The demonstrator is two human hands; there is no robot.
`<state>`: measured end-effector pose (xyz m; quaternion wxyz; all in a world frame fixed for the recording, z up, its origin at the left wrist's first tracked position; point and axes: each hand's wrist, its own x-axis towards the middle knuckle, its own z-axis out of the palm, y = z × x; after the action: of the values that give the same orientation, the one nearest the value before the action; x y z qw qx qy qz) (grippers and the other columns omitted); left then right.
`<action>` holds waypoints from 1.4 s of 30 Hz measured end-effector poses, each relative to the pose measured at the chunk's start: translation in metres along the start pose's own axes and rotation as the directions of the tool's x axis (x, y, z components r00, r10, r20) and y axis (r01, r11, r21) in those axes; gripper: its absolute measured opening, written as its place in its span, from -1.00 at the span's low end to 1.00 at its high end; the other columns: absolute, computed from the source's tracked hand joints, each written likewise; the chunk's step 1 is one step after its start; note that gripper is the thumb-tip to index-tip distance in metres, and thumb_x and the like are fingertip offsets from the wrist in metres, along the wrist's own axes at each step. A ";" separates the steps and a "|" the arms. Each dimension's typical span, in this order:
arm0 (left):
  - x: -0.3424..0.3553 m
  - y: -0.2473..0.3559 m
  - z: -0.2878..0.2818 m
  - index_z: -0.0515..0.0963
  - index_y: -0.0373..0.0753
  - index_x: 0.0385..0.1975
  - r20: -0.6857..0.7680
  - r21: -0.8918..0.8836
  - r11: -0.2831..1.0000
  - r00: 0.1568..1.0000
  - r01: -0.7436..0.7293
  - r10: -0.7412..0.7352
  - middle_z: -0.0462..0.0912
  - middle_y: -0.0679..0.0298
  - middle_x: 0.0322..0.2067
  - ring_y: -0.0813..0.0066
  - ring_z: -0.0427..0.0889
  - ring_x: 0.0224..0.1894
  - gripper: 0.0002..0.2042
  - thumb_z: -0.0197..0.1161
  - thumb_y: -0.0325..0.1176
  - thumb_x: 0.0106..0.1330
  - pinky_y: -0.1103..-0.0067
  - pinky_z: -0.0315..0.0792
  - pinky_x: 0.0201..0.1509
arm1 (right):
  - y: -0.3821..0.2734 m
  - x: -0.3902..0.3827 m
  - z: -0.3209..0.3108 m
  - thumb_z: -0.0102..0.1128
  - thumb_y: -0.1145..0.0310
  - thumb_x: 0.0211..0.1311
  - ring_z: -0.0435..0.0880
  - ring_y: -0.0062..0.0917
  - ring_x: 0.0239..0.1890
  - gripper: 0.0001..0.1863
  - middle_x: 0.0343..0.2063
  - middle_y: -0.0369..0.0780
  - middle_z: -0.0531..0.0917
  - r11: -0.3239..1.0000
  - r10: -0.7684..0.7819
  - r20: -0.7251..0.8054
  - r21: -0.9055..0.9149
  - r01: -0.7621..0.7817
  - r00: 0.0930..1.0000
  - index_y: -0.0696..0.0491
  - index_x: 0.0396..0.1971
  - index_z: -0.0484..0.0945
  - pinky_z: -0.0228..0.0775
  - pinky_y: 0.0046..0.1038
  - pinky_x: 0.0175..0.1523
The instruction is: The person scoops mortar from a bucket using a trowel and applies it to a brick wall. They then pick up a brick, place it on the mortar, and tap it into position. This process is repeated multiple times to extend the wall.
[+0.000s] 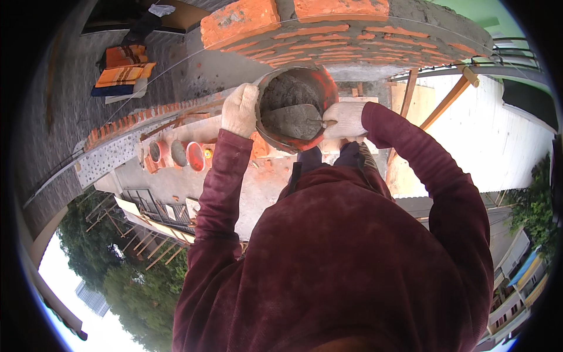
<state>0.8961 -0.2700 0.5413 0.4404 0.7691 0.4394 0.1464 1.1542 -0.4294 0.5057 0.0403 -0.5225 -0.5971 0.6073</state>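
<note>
In front of my body is a red bucket (329,88) with grey mortar (287,88) inside. My left hand (240,110), in a pale knitted glove, grips the bucket's left rim. My right hand (346,120), gloved the same way, is closed on the handle of a trowel (293,121). The trowel's mortar-smeared blade lies inside the bucket against the mortar. Just beyond the bucket stands a brick wall (363,44) with mortar joints, two orange bricks (340,10) resting along its top.
To the lower left, several buckets (195,156) stand on a plank platform (205,130). A string (170,70) runs across toward the wall. Wooden props (448,100) lean at the right. Folded orange cloth (124,67) lies at the far left. Trees and railings show far below.
</note>
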 end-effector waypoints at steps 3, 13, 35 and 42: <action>-0.008 -0.029 0.001 0.58 -0.34 -0.28 0.018 -0.026 0.997 0.997 0.075 -0.075 0.49 0.23 -0.51 0.43 0.44 -0.40 -0.50 0.02 0.06 0.59 0.43 0.42 -0.24 | 0.013 -0.031 -0.002 0.28 -0.04 0.34 0.67 -0.58 -0.53 -0.51 -0.51 -0.25 0.62 0.925 0.061 0.143 0.364 -0.110 0.988 0.16 -0.17 0.65 0.55 -0.45 -0.53; -0.049 -0.128 0.037 0.61 -0.40 0.04 -0.158 -0.338 0.891 0.915 0.303 -0.371 0.70 0.21 -0.10 0.46 0.62 -0.10 -0.51 -0.04 -0.03 0.66 0.47 0.53 0.05 | 0.002 -0.231 -0.065 0.30 0.07 0.32 0.62 -0.49 -0.51 -0.50 -0.46 -0.17 0.60 0.951 0.253 -0.481 0.282 -0.126 0.840 0.28 -0.07 0.61 0.51 -0.40 -0.41; -0.149 -0.247 0.132 0.63 -0.26 -0.08 -0.252 -0.550 0.685 0.687 0.478 -0.681 0.54 0.38 -0.47 0.54 0.56 -0.46 -0.46 -0.08 0.14 0.64 0.53 0.48 -0.48 | 0.009 -0.262 -0.040 0.17 0.41 0.33 0.37 -0.76 -0.67 -0.62 -0.57 -0.39 0.41 0.847 0.523 -0.651 0.468 -0.252 0.550 0.29 0.07 0.58 0.20 -0.62 -0.59; -0.120 -0.309 0.243 0.67 -0.29 0.07 -0.347 -0.273 0.697 0.608 0.663 -0.714 0.70 -0.18 0.02 -0.16 0.61 0.21 -0.52 -0.01 0.00 0.58 0.19 0.40 0.32 | 0.060 -0.090 0.056 0.16 0.36 0.36 0.41 -0.68 -0.71 -0.78 -0.57 -0.34 0.47 0.681 0.659 -0.144 0.532 -0.504 0.738 0.21 -0.15 0.56 0.27 -0.57 -0.62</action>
<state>0.8071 -0.4299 0.1736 0.3991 0.4612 0.7771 0.1553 1.1907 -0.5455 0.4984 0.0621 -0.7541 -0.2199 0.6158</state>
